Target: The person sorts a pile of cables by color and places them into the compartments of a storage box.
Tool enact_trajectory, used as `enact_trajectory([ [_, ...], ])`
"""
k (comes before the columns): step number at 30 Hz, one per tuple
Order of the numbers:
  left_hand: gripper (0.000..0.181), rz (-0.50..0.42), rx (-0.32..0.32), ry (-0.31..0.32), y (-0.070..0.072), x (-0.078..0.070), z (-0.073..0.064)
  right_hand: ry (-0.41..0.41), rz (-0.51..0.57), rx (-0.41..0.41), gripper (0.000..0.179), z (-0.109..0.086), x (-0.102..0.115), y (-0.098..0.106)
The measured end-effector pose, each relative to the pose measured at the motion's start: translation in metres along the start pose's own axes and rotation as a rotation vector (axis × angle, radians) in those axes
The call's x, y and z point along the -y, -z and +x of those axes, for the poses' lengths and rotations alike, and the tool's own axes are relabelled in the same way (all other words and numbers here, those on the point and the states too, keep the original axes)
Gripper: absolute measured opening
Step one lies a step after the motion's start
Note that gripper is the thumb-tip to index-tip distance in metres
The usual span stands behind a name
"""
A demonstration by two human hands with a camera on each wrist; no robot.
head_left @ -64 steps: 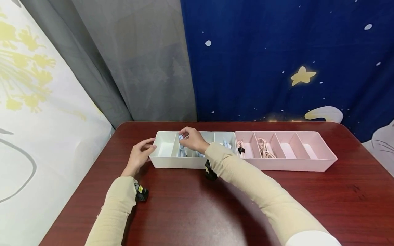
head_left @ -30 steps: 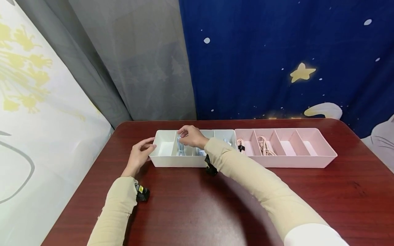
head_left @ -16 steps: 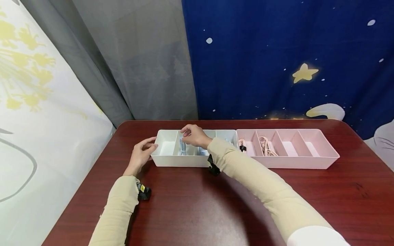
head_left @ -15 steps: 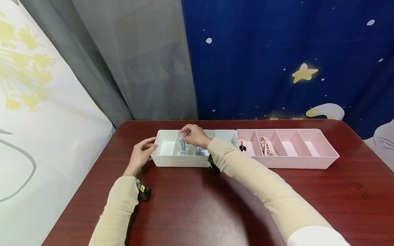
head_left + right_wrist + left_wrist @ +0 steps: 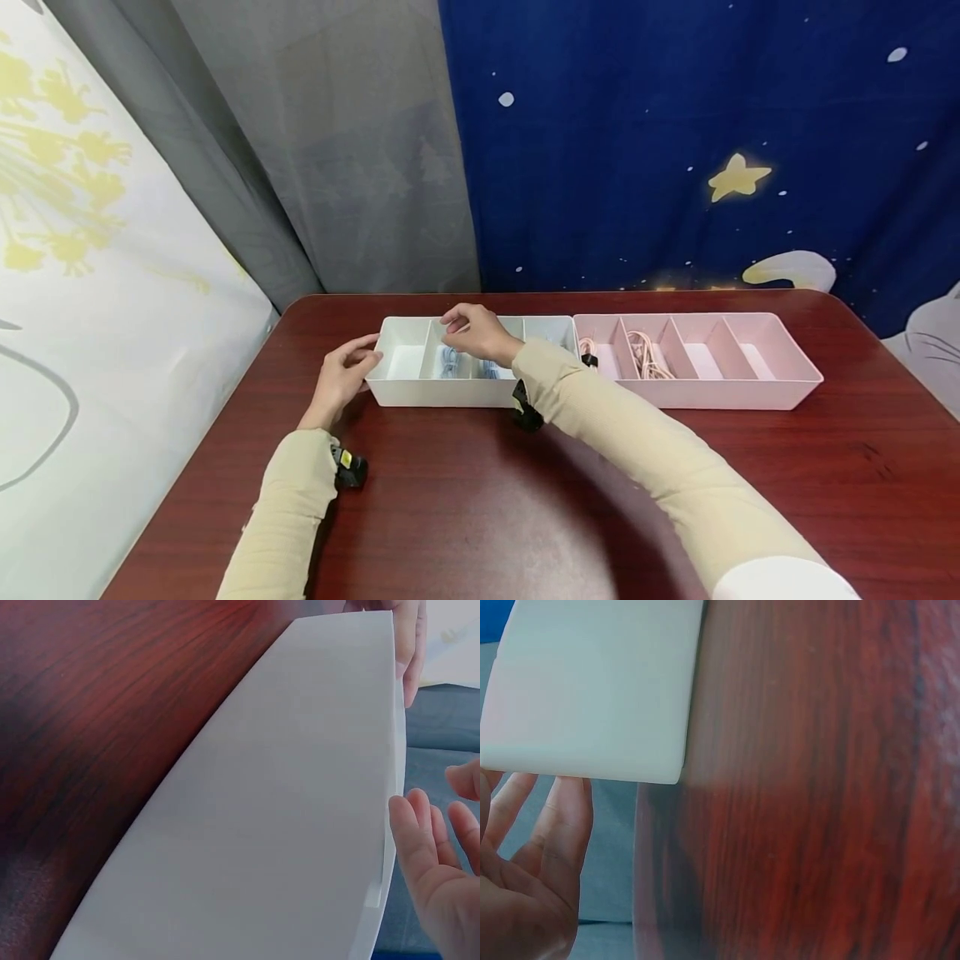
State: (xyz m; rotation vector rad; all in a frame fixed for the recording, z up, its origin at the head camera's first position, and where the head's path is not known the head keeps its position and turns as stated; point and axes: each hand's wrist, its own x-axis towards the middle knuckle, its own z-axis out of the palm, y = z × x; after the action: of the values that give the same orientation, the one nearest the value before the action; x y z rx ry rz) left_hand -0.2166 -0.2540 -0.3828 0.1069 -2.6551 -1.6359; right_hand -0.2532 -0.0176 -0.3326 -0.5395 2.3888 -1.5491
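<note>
My left hand (image 5: pixel 339 382) rests its fingertips and thumb at the left end of a white divided box (image 5: pixel 438 394). In the left wrist view, the fingers (image 5: pixel 564 840) of that hand reach up to the box's end, fairly straight. My right hand (image 5: pixel 482 335) hovers over the second compartment from the left, with thumb and fingers apart in the right wrist view. Below it, a coiled light-blue cable (image 5: pixel 449 363) lies in that compartment. Another blue cable (image 5: pixel 490 370) sits in the third compartment, partly hidden by the hand. The sleeve covers part of the fourth.
A pink divided box (image 5: pixel 720 394) adjoins the white one on the right. It holds a pink cable with a black tie (image 5: pixel 589 360) and a second pink cable (image 5: pixel 647 357). Both boxes stand on a dark red wooden table (image 5: pixel 480 500), before curtains (image 5: pixel 360 167).
The blue cable that hung upright from my right fingers has been let go and now lies lower in the second compartment. The right fingers have parted; the left hand stays put.
</note>
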Motion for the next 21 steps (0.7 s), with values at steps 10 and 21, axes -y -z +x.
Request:
enact_trajectory([
  [10, 0.045, -0.032, 0.007, -0.01, -0.003, -0.002, 0.001, 0.066, -0.003, 0.016, 0.028, -0.018, -0.003, -0.002],
  [21, 0.046, -0.005, 0.004, 0.003, -0.001, -0.001, -0.001, 0.2, 0.014, 0.041, 0.023, -0.054, -0.001, -0.002],
])
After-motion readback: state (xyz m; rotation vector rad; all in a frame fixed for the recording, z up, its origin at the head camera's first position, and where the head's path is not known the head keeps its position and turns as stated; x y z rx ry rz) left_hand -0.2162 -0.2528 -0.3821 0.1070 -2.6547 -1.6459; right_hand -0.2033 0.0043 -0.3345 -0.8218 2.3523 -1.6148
